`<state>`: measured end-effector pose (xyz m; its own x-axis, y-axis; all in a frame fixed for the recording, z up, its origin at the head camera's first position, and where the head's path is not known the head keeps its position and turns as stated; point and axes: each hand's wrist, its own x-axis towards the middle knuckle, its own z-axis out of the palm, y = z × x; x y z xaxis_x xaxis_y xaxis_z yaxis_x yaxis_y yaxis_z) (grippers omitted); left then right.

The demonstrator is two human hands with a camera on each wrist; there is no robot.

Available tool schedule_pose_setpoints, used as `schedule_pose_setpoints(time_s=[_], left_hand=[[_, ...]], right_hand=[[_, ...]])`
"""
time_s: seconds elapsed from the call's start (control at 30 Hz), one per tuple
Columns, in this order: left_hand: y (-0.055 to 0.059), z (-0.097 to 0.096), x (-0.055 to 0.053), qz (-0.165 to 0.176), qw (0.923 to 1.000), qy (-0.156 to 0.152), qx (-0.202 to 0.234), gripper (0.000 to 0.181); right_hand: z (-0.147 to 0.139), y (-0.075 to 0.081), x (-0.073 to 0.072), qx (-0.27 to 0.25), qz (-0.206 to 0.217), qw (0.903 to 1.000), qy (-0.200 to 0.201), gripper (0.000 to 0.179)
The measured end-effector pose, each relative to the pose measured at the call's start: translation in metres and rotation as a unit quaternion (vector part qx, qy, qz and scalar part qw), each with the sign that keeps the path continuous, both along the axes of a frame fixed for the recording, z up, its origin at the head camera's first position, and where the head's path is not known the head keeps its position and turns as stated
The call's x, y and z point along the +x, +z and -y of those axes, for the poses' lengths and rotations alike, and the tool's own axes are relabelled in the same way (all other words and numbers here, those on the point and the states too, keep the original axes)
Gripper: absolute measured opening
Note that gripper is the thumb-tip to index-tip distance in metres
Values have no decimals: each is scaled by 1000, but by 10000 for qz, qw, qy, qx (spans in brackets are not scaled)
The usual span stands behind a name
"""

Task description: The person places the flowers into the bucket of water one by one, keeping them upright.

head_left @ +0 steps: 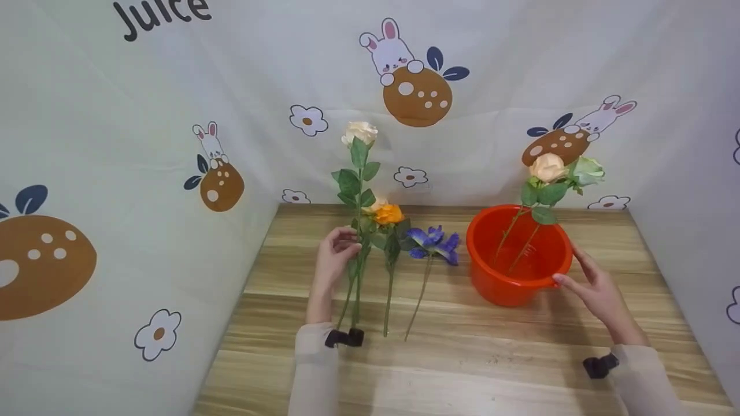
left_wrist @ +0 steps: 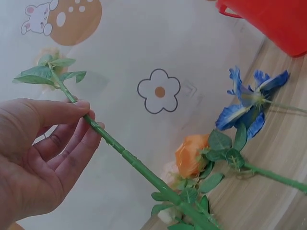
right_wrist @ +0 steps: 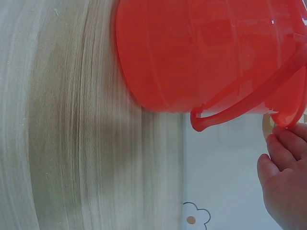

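My left hand (head_left: 337, 257) pinches the green stem of a cream rose (head_left: 359, 134) between thumb and fingers, with the bloom upright above the hand. In the left wrist view the stem (left_wrist: 139, 165) slants down across the picture. Beside that hand lie an orange rose (head_left: 389, 214), partly covering a pale bloom, and a blue-purple iris-like flower (head_left: 430, 240). At the right, my right hand (head_left: 598, 292) holds the rim of a red bucket (head_left: 506, 292), thumb at the rim. A peach rose (head_left: 547, 167) and a pale green rose (head_left: 587, 171) stand in the bucket, leaning right.
The wooden table (head_left: 451, 370) meets a white printed cloth (head_left: 485, 34) at the back and sides. The bucket's red handle (right_wrist: 249, 103) hangs along its outside. Black wrist straps (head_left: 345, 337) sit on both sleeves.
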<state>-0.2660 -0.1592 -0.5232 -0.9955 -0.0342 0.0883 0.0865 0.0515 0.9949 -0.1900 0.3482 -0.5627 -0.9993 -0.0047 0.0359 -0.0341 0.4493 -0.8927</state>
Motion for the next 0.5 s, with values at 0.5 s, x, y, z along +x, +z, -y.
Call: schedule_pose_setpoints(time_s=[0.5], left_hand=[[29,-36,-6,-636,9964,-447,-325,28]], right_hand=[[2,-5,0,-45,-288,9996,3,81]])
